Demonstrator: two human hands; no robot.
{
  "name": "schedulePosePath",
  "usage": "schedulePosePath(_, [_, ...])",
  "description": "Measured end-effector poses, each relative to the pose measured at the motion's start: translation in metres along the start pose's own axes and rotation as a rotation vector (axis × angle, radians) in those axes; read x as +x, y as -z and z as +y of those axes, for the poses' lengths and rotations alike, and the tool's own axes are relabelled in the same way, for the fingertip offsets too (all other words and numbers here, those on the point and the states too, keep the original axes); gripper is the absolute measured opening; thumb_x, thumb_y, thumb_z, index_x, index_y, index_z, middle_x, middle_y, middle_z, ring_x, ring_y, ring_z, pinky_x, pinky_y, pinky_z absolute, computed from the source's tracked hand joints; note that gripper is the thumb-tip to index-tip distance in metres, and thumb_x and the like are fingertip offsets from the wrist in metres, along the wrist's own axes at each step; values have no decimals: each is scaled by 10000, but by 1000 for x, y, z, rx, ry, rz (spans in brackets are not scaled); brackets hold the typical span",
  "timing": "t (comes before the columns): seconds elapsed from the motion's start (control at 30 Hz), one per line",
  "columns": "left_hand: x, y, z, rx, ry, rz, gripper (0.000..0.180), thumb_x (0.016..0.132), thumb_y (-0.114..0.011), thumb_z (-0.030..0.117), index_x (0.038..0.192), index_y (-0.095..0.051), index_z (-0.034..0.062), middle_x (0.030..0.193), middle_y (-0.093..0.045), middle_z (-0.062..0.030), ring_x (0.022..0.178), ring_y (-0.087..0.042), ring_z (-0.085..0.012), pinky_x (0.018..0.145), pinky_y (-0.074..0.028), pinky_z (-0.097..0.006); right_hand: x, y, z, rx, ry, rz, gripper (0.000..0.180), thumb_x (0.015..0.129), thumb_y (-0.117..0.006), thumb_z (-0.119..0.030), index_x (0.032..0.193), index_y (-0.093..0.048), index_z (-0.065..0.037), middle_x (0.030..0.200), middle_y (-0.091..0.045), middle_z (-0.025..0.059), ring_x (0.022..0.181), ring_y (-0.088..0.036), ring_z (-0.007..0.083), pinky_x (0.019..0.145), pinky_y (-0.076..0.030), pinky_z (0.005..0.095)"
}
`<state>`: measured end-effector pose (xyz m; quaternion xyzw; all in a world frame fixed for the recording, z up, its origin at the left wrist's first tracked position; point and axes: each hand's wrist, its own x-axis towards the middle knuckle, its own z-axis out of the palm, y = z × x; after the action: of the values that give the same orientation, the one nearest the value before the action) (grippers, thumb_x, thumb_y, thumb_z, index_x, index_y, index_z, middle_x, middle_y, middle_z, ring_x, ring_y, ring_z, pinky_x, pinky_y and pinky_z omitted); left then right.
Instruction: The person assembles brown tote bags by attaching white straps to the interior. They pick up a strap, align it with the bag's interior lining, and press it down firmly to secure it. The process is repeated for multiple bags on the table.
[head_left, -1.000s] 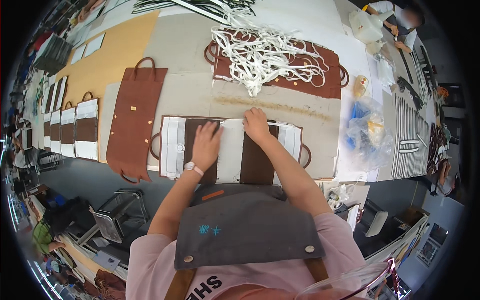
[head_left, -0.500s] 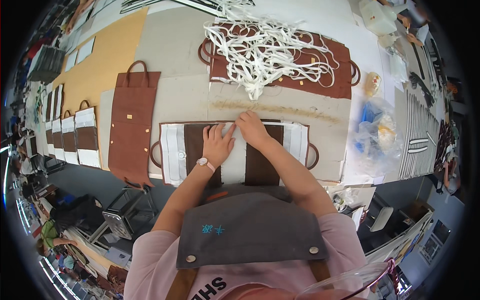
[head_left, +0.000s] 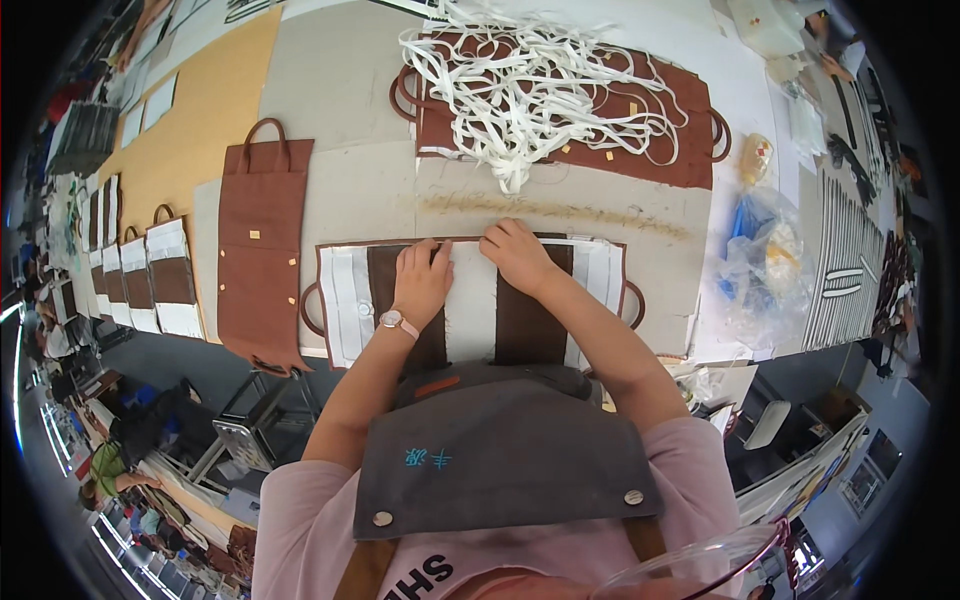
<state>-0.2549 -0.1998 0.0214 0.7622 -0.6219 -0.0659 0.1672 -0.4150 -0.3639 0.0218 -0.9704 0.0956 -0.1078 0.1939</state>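
Observation:
A flat bag panel (head_left: 470, 300) lies before me, inner side up, with dark brown and white sections, a reddish-brown edge and a brown loop handle at each end. My left hand (head_left: 423, 282) rests on its far edge, left of the middle, with fingers stretched and slightly apart. At the same edge, to the right, my right hand (head_left: 518, 258) has its fingers bent over the rim with the thumb below; its grip looks closed on the edge. Between the hands a white strip of the panel shows.
Tangled white tape (head_left: 530, 90) is heaped on a reddish-brown bag piece (head_left: 690, 125) at the far side. Another bag piece (head_left: 262, 220) lies at left, past it several smaller pieces (head_left: 172, 265). Plastic bags (head_left: 765, 265) and grey strips (head_left: 840, 260) lie at right.
My hands have moved apart along the far edge: the left went slightly left, the right a little right. Their fingertips were close together before. The whole view has shifted slightly.

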Motion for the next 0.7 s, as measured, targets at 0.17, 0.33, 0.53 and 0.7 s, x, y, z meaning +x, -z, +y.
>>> schedulePosePath(0.17, [-3,-3,4,36,53,14,455,833,-676,161,1267,-588,55,1196,-540,-125,1118,-515,-312,987,-385,-479,1,1,-6,18,-80,28,199,787,-585,-88,975,-652,-79,982,-567,66,989,-531,259,907,-462,379])
schedulePosePath(0.33, [1,-2,36,-50,-127,8,504,835,-674,190,1307,-550,62,1242,-533,-116,1176,-499,-290,1046,-353,-483,4,3,-5,126,-163,18,201,764,-617,-61,964,-633,-54,992,-564,103,991,-540,302,888,-460,407])
schedulePosePath(0.53, [7,-15,48,12,-106,-66,605,865,-671,310,1407,-496,108,1185,-511,-85,1166,-476,-255,1030,-335,-482,-7,-2,8,291,-323,141,105,761,-626,-21,864,-605,-32,928,-569,140,964,-540,355,859,-452,448])
schedulePosePath(0.7, [11,-18,46,55,-98,-37,593,865,-674,342,1405,-517,153,1127,-510,-84,1109,-484,-259,987,-342,-496,-2,2,10,267,-283,121,91,765,-615,-12,854,-600,-28,919,-569,145,937,-544,356,856,-453,447])
